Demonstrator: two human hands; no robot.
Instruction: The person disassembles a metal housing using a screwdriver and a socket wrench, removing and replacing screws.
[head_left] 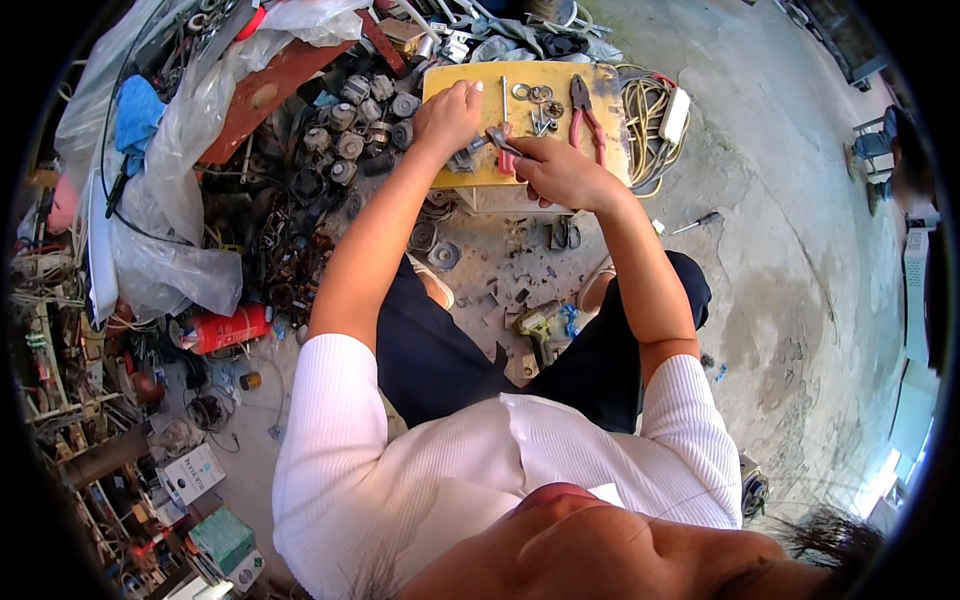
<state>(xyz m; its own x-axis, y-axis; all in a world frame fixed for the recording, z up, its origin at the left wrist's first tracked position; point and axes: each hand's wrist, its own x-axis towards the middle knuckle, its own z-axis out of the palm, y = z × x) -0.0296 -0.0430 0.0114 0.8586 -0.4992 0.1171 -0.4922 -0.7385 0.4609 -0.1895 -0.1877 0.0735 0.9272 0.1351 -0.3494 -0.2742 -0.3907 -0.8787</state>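
On the worn yellow top of a small table [447, 84], my left hand [449, 119] is closed, its fingers curled out of sight with the thumb side up. Whatever it grips is hidden. A grey metal part [463, 160] shows just below it. My right hand [562, 170] is wrapped round a metal wrench [499, 137], whose jaw end points toward my left hand near that part. Beyond the wrench lies a screwdriver [504, 93] with a red handle. Red-handled pliers [582, 100], a washer [520, 91], a toothed ring [540, 94] and small bolts [543, 124] lie to its right.
A heap of used metal motor parts [345, 140] lies left of the table. Coiled cable [645, 135] with a white power strip [675, 115] is at its right. On the floor are a green drill-like tool [538, 330], a screwdriver [697, 222] and a red cylinder [225, 328].
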